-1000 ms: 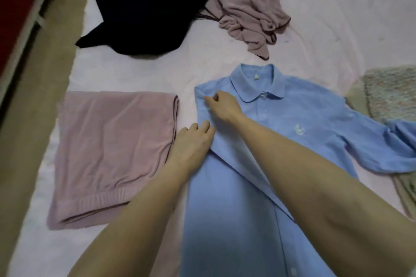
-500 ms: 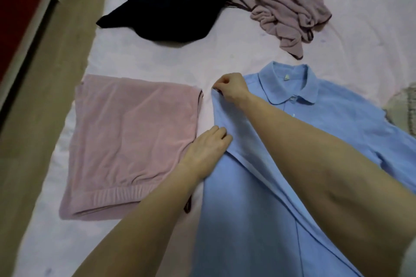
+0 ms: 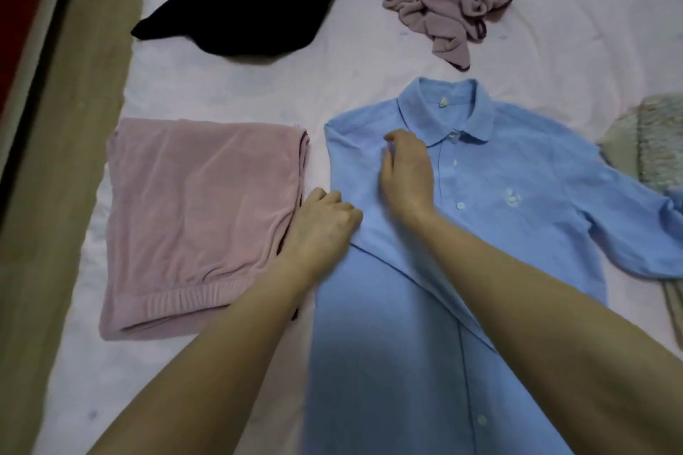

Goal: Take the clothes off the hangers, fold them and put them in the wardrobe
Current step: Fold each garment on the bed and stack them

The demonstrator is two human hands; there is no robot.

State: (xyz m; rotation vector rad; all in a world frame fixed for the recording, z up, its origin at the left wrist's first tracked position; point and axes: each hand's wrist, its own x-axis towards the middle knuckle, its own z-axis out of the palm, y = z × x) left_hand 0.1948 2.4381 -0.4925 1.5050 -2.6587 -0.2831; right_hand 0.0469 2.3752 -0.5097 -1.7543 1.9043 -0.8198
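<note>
Pink bed sheet carries the blue shirt, front up. Its left sleeve side has just been folded inward (first fold seems done). Right hand has moved in from the shoulder edge and pinches cloth beside the collar; left hand, fingers curled, presses the folded edge.

No words or numbers can be read; the blue shirt has a small white chest emblem, too blurred to make out.
</note>
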